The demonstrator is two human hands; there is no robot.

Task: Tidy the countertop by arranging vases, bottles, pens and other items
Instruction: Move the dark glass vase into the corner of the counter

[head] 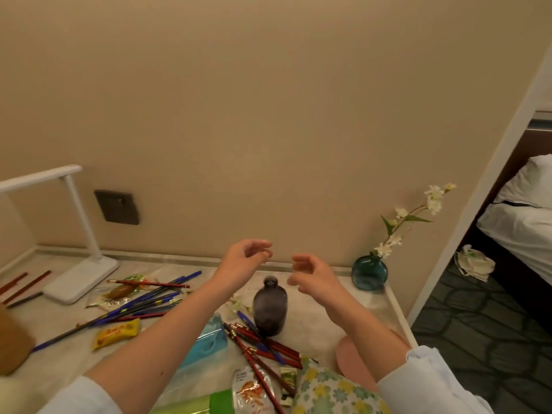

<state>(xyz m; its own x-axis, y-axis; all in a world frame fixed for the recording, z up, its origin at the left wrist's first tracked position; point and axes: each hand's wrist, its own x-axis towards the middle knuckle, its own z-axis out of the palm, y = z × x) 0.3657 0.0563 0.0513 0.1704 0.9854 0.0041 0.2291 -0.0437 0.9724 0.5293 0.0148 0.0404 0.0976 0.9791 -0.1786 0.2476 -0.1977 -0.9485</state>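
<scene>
1. The left hand and right hand hover side by side above the tabletop, a small gap between them; each has its fingers loosely curled and holds nothing
2. Just below the hands stands a smoky purple glass bottle, upright, with a rounded body, a short narrow neck and an open mouth
3. At the tabletop's far right corner, against the wall, sits a squat teal glass vase, bulb-shaped and see-through, holding a thin green sprig with small white blossoms that leans to the right
4. Slim red and blue pens lie crossed in a loose heap to the left of the bottle; a second bunch of pens fans out at the bottle's foot, touching its base
5. Glossy snack packets are strewn among them, one a crinkled yellow packet near the left heap, and a shiny blue plastic pouch lies partly under the left forearm
6. A white desk lamp with a flat rectangular base and a thin angled arm stands at the far left
7. The tabletop is pale and marbled, with a raised lip along its back edge
8. A floral-printed cloth and a smooth pink rounded thing lie at the near right edge
</scene>
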